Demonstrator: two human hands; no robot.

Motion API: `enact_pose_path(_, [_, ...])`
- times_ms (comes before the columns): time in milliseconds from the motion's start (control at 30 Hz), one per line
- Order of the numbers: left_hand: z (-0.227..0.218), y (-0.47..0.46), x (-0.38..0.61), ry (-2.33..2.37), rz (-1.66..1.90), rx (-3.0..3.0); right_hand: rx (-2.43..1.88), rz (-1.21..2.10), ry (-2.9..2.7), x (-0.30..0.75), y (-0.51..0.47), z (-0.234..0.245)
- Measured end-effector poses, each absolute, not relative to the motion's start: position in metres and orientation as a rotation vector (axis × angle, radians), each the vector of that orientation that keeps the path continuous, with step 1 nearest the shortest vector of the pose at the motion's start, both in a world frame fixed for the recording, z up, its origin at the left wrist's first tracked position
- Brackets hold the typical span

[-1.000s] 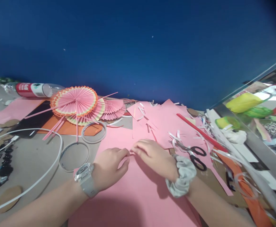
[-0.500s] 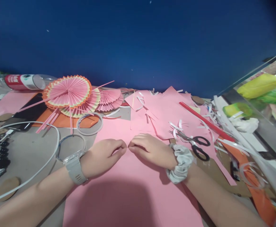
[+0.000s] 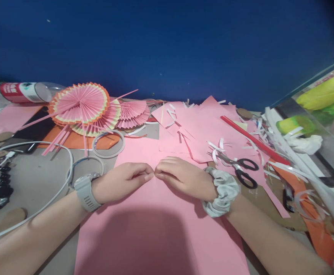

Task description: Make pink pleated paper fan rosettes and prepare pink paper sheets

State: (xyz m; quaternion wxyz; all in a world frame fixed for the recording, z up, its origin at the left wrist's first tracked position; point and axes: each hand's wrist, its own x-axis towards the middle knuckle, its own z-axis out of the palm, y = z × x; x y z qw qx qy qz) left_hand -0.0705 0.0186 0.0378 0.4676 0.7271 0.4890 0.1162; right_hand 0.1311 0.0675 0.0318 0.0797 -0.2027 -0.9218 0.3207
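A large sheet of pink paper (image 3: 138, 236) lies on the table before me, with my head's shadow across it. Over its upper part, my left hand (image 3: 128, 179) and my right hand (image 3: 184, 177) meet, fingertips nearly touching. Thumb and fingers are pinched together on both; whatever they hold, if anything, is too small or hidden to make out. A grey watch (image 3: 86, 193) is on my left wrist, and a pale scrunchie (image 3: 221, 192) circles the right. Black-handled scissors (image 3: 238, 168) lie to the right of my right hand, among paper strips.
Pleated paper fans (image 3: 81, 103) sit at the back left beside a plastic bottle (image 3: 23, 92). A white cable (image 3: 71, 168) loops at the left, near tape rolls (image 3: 108, 144). Pink paper scraps (image 3: 201, 126) and a red strip (image 3: 253, 139) lie at the back right.
The view has shifted slightly, so the items at the back appear a bit higher. My hands stay pinched in nearly the same spot, their fingertips a little closer together.
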Motion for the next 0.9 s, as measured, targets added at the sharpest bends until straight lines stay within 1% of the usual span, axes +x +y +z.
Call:
enact_pose_path(133, [0.037, 0.018, -0.070, 1.216, 0.275, 1.786, -0.684, 0.940, -2.771, 0.133, 0.068, 0.035])
enact_pose_path(267, [0.042, 0.017, -0.070, 1.257, 0.251, 1.817, -0.865, 0.880, -2.826, 0.145, 0.071, 0.046])
enact_pose_path(367, [0.049, 0.018, -0.071, 1.324, 0.237, 1.895, -1.011, 0.758, -2.819, 0.161, 0.073, 0.053])
enact_pose_path(467, [0.054, 0.020, -0.073, 1.445, 0.196, 2.040, -1.126, 0.571, -2.820, 0.176, 0.073, 0.050])
enact_pose_path(600, [0.043, 0.012, -0.066, 1.625, 0.160, 2.389, -1.224, 0.410, -2.816, 0.187, 0.069, 0.036])
enact_pose_path(733, [0.018, -0.007, -0.056, 1.240, 0.101, 2.687, -1.258, 0.303, -2.758, 0.194, 0.055, 0.027])
enact_pose_path(900, [0.000, -0.015, -0.058, 1.238, 0.091, 2.722, -1.161, 0.114, -2.826, 0.211, 0.022, 0.013])
